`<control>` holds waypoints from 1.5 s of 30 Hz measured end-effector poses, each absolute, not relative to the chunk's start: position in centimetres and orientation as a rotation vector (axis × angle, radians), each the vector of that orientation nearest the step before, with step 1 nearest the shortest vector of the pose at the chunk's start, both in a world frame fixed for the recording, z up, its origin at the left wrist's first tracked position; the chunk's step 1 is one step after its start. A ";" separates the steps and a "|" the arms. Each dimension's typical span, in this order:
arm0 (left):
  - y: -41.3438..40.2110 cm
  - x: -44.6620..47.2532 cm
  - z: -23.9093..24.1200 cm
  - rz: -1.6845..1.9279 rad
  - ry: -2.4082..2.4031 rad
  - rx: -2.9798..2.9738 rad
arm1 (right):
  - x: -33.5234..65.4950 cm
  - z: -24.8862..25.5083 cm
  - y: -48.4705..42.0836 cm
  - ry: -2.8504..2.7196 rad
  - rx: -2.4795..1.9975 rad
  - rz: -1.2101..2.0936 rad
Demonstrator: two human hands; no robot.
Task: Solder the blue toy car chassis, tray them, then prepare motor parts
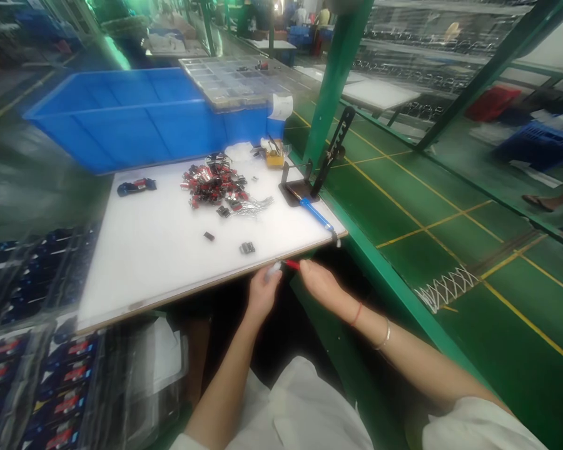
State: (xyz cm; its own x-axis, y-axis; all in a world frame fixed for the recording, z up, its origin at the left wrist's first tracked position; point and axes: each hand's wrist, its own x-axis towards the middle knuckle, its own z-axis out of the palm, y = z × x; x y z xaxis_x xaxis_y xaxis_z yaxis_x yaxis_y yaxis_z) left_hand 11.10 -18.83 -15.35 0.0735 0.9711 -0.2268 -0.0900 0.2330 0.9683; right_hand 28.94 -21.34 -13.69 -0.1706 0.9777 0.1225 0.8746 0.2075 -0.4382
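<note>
My left hand (261, 294) is closed around a small whitish, translucent piece (273, 270) just off the front edge of the white-topped table (154, 250). In the fingers of my right hand (319, 282) is a thin red-handled tool (291, 265); its dark tip points at the whitish piece, and I cannot tell if they touch. Nearest on the tabletop lie a small grey-black part (247, 248) and a flat black piece (209, 236). Behind them is a heap of small red and black parts (216, 184), with thin wires (258, 206) beside it.
A blue-handled soldering iron (316, 215) rests at a dark stand (301, 189) on the right. At the back left is a toy car body (136, 186). A large blue bin (136, 131) and a yellow container (274, 160) stand behind. Trays of car bodies (65, 400) sit lower left.
</note>
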 end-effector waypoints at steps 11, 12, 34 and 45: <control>-20.0 11.4 -16.8 0.958 0.834 0.955 | 29.4 -11.3 -26.5 -1.603 -1.636 1.147; -20.2 11.5 -16.9 0.951 0.809 0.949 | 29.4 -11.2 -26.9 -1.493 -1.573 1.276; -21.1 12.3 -15.5 0.920 0.746 0.825 | 30.2 -9.3 -26.7 -1.475 -1.746 1.035; -21.9 11.9 -15.7 0.900 0.767 0.846 | 30.3 -8.7 -23.0 -1.834 -1.658 0.158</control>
